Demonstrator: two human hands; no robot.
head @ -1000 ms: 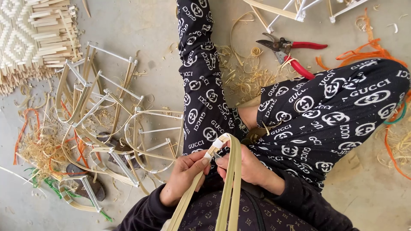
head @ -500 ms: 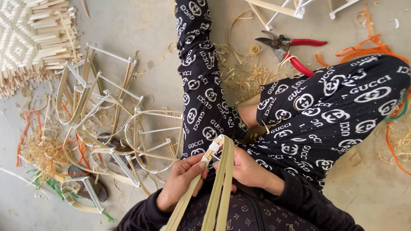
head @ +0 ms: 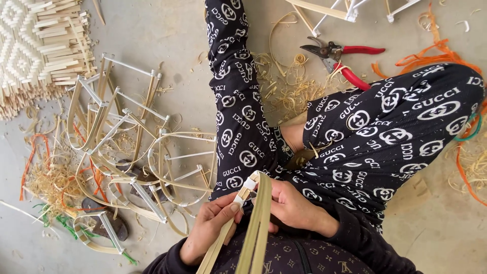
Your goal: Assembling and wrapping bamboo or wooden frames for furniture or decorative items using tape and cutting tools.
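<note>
**Both hands locked on bent bamboo strips, white binding at the tip**

Down at six o'clock, closest to the camera, the left hand [head: 213, 231] is curled shut around the pale bamboo strips [head: 256, 223], thumb pressed up near their top end. The right hand [head: 291, 205] sits just beside it at five o'clock, fingers closed over the same bundle from the other side. The strips run up from the bottom edge between the two hands and end at a small white binding [head: 248, 183], right above the thumbs and against the patterned black trousers [head: 365, 137] of the seated person.

Out to nine o'clock, on the concrete floor [head: 167, 35], lies a loose heap of finished bamboo frames [head: 127, 147], curved strips joined by white rods, tangled over one another. Shavings and orange and green scraps [head: 50, 182] spread around them at eight o'clock.

Past the knees, at one o'clock, red-handled pruning shears [head: 340, 56] rest on the floor, jaws apart, among curled shavings. Orange strips [head: 431, 53] trail at two o'clock.

Far out at ten o'clock, a woven mat [head: 20, 45] with a white diamond pattern lies beside a stack of short cut bamboo slats [head: 63, 45].
</note>
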